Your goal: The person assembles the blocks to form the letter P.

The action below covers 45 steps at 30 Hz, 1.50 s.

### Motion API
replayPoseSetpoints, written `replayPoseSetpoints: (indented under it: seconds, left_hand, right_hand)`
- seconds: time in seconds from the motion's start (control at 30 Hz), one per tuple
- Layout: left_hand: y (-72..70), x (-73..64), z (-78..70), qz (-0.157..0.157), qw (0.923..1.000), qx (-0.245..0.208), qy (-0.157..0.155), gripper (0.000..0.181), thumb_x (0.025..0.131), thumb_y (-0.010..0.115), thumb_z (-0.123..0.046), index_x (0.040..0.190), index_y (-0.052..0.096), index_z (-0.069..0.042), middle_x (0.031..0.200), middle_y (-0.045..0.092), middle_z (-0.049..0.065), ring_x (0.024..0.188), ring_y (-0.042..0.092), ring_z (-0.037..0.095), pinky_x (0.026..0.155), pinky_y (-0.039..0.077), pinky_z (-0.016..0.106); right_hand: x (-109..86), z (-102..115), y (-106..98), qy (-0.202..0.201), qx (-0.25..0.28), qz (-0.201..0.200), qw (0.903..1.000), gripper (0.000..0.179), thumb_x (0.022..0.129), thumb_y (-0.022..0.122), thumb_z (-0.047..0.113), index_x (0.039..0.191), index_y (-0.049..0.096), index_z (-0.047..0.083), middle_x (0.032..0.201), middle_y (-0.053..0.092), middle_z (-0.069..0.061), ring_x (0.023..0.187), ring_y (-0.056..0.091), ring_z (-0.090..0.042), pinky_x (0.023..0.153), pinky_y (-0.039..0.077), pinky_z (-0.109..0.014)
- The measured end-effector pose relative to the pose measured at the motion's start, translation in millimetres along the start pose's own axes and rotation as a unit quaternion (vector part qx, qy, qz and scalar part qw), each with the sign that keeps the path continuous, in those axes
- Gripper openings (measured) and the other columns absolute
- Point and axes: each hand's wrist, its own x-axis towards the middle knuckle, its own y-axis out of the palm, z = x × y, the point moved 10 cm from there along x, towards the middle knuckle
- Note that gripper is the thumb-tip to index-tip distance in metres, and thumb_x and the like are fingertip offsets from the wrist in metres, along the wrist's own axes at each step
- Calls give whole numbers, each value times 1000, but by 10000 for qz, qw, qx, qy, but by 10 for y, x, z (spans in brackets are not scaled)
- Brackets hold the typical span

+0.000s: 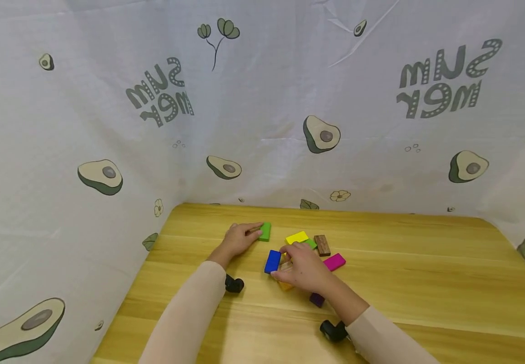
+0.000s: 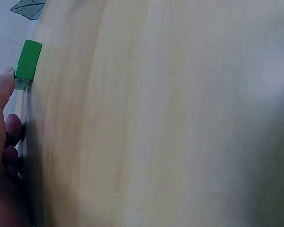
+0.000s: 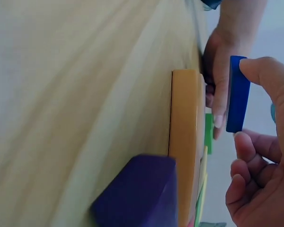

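My left hand (image 1: 239, 238) is at the far left of the pile, with thumb and index finger at a green block (image 1: 265, 231). In the left wrist view the thumb meets the near end of that green block (image 2: 28, 61), and the other fingers are curled below. My right hand (image 1: 305, 268) pinches a blue block (image 1: 273, 261) by its ends between thumb and index finger. In the right wrist view the blue block (image 3: 237, 94) is held up off the table, its remaining fingers loosely curled. Beneath the right hand lie several blocks, partly hidden by it.
Around the right hand lie a yellow block (image 1: 296, 237), a second green block (image 1: 310, 243), a brown block (image 1: 322, 245), a pink block (image 1: 335, 262), an orange block (image 3: 183, 142) and a dark purple block (image 1: 317, 300). A printed cloth (image 1: 262, 101) borders the wooden table (image 1: 426, 273).
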Motion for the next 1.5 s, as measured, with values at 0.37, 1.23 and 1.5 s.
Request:
replayPoseSetpoints:
  seconds: [0.37,1.23,1.5]
  left_hand:
    - [-2,12,15,93,9998,-36,-148,41,103,57,-47,143,60,-38,149,60,2,115,52,27,104,46,47]
    - [17,36,14,127,9998,135,60,41,104,55,-46,144,59,-36,149,59,4,112,54,26,106,45,48]
    - [21,34,2,138,9998,111,91,41,105,54,-45,144,59,-35,150,58,4,112,54,26,105,45,47]
  right_hand:
    - [321,52,126,-27,-772,127,9969,61,84,80,52,124,68,8,95,64,-2,92,50,-21,84,47,-36]
    - [456,72,342,-34,-1541,176,9879,53,96,66,50,144,60,27,100,62,-7,88,45,-23,72,41,-31]
    - [462,67,349,-15,-1540,180,9879,55,96,66,51,144,60,26,104,63,-9,90,46,-24,76,42,-33]
